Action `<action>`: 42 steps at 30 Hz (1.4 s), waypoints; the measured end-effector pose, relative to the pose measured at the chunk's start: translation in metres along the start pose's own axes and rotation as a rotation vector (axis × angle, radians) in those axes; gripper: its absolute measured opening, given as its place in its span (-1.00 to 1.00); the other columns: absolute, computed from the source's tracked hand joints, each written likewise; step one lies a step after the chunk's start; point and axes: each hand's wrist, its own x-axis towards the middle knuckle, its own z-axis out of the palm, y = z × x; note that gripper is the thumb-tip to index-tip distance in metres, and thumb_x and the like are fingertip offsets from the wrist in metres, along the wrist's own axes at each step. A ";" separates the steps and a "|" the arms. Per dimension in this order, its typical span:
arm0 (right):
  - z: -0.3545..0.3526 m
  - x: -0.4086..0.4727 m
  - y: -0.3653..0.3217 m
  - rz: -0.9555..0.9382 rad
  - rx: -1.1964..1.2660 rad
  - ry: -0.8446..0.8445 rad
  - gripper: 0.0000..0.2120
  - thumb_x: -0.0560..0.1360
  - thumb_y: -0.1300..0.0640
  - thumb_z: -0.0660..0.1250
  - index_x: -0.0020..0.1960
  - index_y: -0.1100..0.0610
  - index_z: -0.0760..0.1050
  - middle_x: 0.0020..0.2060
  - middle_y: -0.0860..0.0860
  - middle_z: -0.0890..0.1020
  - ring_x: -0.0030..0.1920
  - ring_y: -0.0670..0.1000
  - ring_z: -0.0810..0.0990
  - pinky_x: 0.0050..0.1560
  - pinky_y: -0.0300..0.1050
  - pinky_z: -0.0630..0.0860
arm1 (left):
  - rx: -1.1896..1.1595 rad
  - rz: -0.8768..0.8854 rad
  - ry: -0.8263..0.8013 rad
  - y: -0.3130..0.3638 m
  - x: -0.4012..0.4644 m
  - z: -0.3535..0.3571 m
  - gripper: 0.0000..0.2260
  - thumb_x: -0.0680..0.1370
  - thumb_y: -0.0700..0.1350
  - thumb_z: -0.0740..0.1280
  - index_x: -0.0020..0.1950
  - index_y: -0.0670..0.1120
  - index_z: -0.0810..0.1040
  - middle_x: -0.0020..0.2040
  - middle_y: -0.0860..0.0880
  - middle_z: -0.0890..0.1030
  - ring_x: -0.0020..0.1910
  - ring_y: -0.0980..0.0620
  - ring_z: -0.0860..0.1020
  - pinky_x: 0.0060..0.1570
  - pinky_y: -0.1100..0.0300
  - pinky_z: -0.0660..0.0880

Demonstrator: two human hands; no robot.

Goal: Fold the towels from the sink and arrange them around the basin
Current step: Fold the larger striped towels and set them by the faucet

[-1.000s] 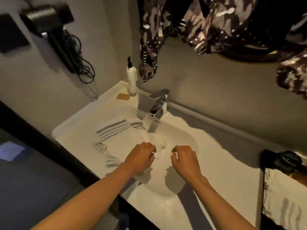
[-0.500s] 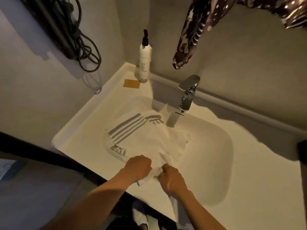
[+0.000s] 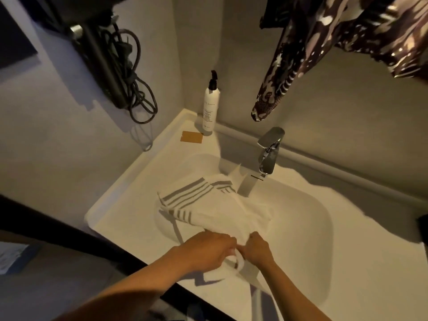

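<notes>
A white towel (image 3: 215, 209) with grey stripes lies crumpled in the left half of the white basin (image 3: 308, 218), its striped end toward the tap. My left hand (image 3: 206, 251) and my right hand (image 3: 258, 250) sit side by side at the basin's front rim, both pinching the towel's near edge. A bunched bit of cloth shows between and under the hands.
A chrome tap (image 3: 266, 156) rises behind the basin. A white pump bottle (image 3: 210, 107) and a small tan card (image 3: 191, 137) stand in the back left corner of the counter. Patterned dark clothing (image 3: 324, 42) hangs overhead. A black cabled device (image 3: 111, 66) hangs on the left wall.
Both hands drew back from the middle of the basin to its front rim, pulling the towel's edge along and closing together. The view shifted left, and the tray at the right left the frame.
</notes>
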 end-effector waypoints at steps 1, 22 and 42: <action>0.002 -0.003 -0.003 -0.052 0.009 0.020 -0.57 0.45 -0.16 0.36 0.13 0.10 0.37 0.21 0.12 0.56 0.03 0.09 0.53 0.10 -0.03 0.52 | -0.012 -0.070 -0.085 -0.005 -0.004 0.005 -0.80 0.66 -0.02 0.13 -0.05 -0.06 0.48 -0.05 -0.06 0.59 -0.16 -0.03 0.50 -0.20 0.04 0.41; -0.063 -0.072 0.016 -0.385 0.296 0.351 -0.85 0.56 0.10 0.21 -0.15 0.07 0.51 -0.16 -0.01 0.63 -0.13 0.06 0.60 -0.06 0.01 0.56 | -0.909 -0.516 0.359 0.011 0.029 -0.055 -0.65 0.38 -0.37 0.27 0.14 -0.19 0.48 -0.03 -0.19 0.57 -0.18 -0.07 0.52 -0.30 0.22 0.45; -0.061 -0.066 -0.069 -0.495 0.131 0.320 -0.70 0.60 0.01 0.24 -0.14 0.23 0.54 -0.25 0.05 0.59 -0.24 0.01 0.52 -0.16 -0.10 0.45 | -0.417 -0.243 0.190 0.028 0.009 -0.013 -0.82 0.52 -0.28 0.21 -0.25 -0.10 0.32 -0.28 -0.05 0.41 -0.27 0.05 0.34 -0.26 0.16 0.27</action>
